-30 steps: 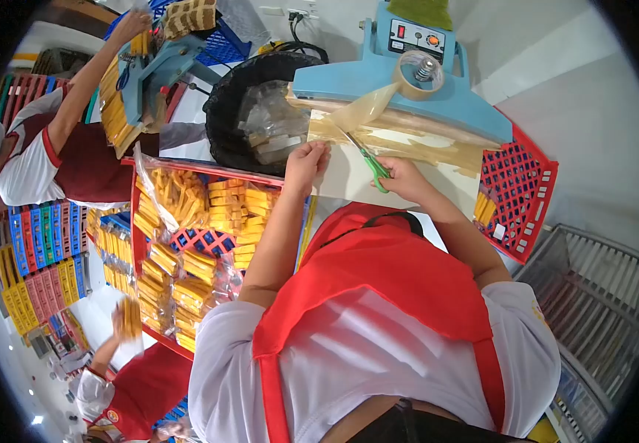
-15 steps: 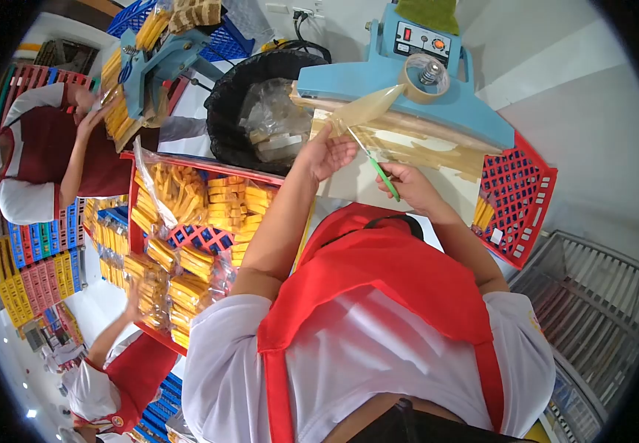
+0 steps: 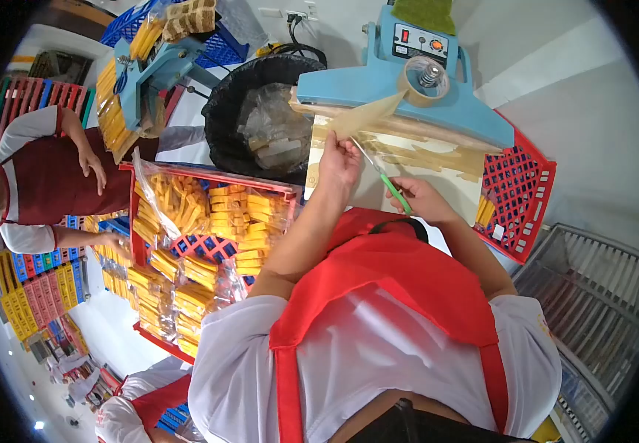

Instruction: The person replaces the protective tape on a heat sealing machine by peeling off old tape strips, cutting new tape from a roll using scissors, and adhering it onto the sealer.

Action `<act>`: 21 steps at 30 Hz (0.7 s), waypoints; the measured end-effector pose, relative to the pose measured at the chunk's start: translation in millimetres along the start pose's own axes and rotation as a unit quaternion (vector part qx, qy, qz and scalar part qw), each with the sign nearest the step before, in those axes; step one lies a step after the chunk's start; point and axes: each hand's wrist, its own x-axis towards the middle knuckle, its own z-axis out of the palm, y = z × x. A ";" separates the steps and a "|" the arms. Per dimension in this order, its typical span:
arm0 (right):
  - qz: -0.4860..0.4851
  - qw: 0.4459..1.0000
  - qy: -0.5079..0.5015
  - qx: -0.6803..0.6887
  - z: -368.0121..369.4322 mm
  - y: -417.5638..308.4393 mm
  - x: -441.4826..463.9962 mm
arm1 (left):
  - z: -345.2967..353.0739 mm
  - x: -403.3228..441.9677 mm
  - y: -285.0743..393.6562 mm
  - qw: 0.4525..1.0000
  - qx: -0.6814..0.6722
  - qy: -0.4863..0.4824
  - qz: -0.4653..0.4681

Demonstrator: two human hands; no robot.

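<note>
My left hand (image 3: 340,159) pinches the lower end of a strip of brown packing tape (image 3: 367,117). The strip runs up, stretched and twisted, to a tape roll (image 3: 424,79) that sits on the light blue sealing machine (image 3: 349,87). In my right hand (image 3: 417,196) are green-handled scissors (image 3: 387,184), the blades pointing up and left to the tape just beside my left fingers. Whether the blades touch the tape I cannot tell. Beneath both hands lies a pale board (image 3: 342,181) with brown tape patches stuck across its upper part.
A black-lined bin (image 3: 220,140) holding plastic scraps stands left of the machine. Below it, a red crate (image 3: 260,177) holds bagged yellow items (image 3: 194,269). Another red crate (image 3: 534,199) sits at right, beside a metal rack (image 3: 593,295). A co-worker (image 3: 46,170) stands at far left.
My left hand has gone from open-fingered to closed on the tape end. The scissors have shifted slightly right and down. The co-worker at far left has lowered their hands from the second machine.
</note>
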 end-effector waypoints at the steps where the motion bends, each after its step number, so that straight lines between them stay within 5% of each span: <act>1: -0.003 1.000 -0.001 0.009 0.9 3.7 -4.2 | 3.2 -6.6 -0.8 1.000 0.005 0.011 0.022; 10: -0.016 0.996 -0.019 0.087 7.9 20.8 -4.5 | -0.1 -41.4 -3.9 0.932 0.318 0.004 0.173; 21: -0.019 0.982 -0.104 0.159 43.0 9.6 17.8 | -12.8 -64.9 3.8 0.946 0.281 -0.142 0.080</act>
